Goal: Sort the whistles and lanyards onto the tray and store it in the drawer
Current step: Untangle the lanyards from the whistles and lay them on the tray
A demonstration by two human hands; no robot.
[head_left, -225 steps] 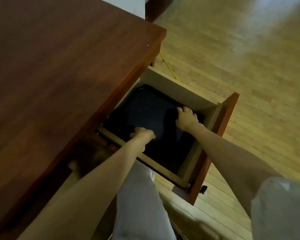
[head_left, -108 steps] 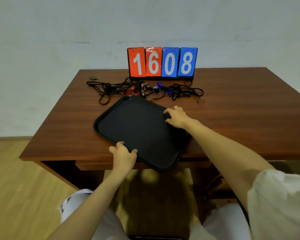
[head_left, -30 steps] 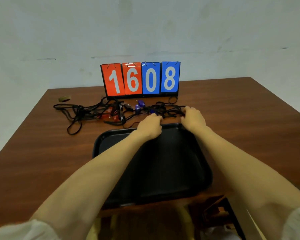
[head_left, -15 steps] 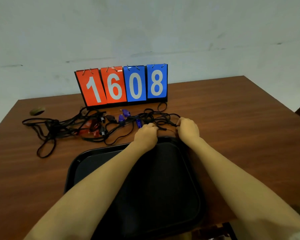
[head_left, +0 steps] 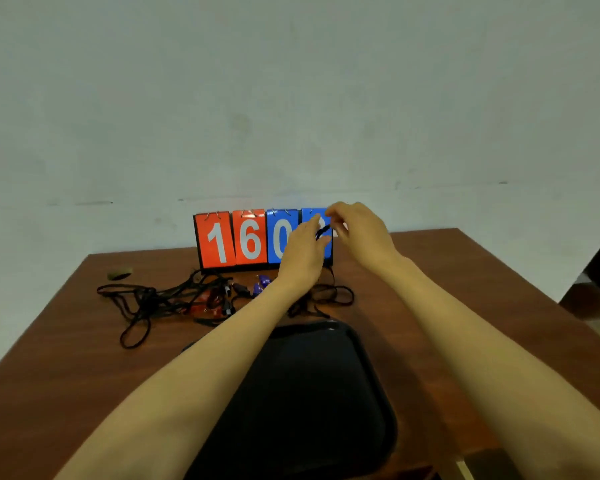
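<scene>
The left hand (head_left: 303,251) and right hand (head_left: 361,233) are raised close together above the far middle of the table (head_left: 465,289), in front of the scoreboard's last digit. Between them they hold a black lanyard (head_left: 323,232). The right hand's curled fingers pinch it from the right, and the left hand's thumb and fingers close on it from the left. A thin strand hangs from the hands towards the table.

Below and left of the hands, a tangle (head_left: 160,299) of black cords lies on the table and spreads left. Purple whistles (head_left: 262,282) and red ones lie in its middle part. A loop of cord also lies to the right, under the forearms.

The black tray (head_left: 309,393) sits near the table's front edge, under both forearms, with nothing seen on it. The scoreboard (head_left: 232,240) stands at the far edge against the wall, showing 1, 6 and 0. A small dark object (head_left: 119,273) lies far left.
</scene>
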